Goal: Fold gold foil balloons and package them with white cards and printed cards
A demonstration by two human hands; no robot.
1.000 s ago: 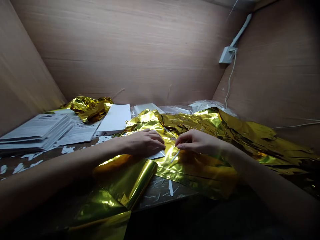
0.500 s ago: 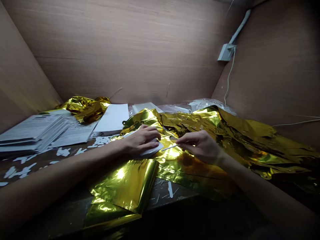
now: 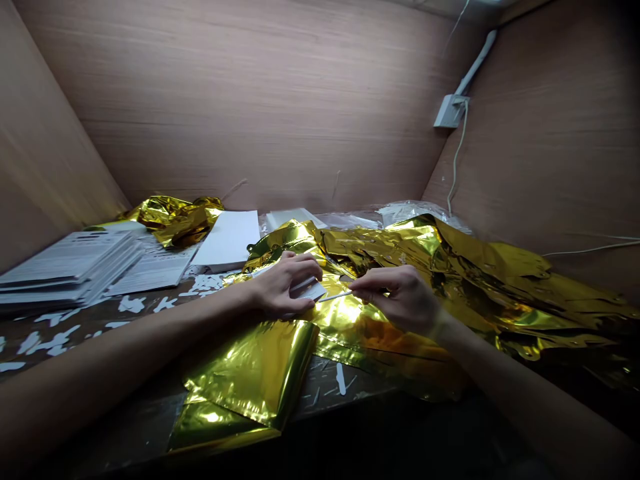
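My left hand (image 3: 287, 283) is curled over a small white, partly see-through packet (image 3: 309, 291), its thumb and fingers at the packet's two sides. The packet lies on shiny gold foil (image 3: 345, 327). My right hand (image 3: 395, 293) pinches a thin white stick (image 3: 336, 295) between thumb and fingers. The stick's free end points left, close to the packet's corner; whether they touch I cannot tell. In front of my left hand, a folded gold foil piece (image 3: 250, 373) reaches the table's front edge.
Stacks of printed white sheets (image 3: 65, 257) stand at the left, with a white pad (image 3: 230, 237) beside them. Crumpled gold foil (image 3: 180, 217) lies behind. White scraps (image 3: 55, 340) litter the dark table. A socket box (image 3: 450, 112) with a cable hangs on the back-right wall.
My left thumb has moved down and away from the fingers, showing more of the packet. The stick's free end has shifted slightly left. The view has tilted a little.
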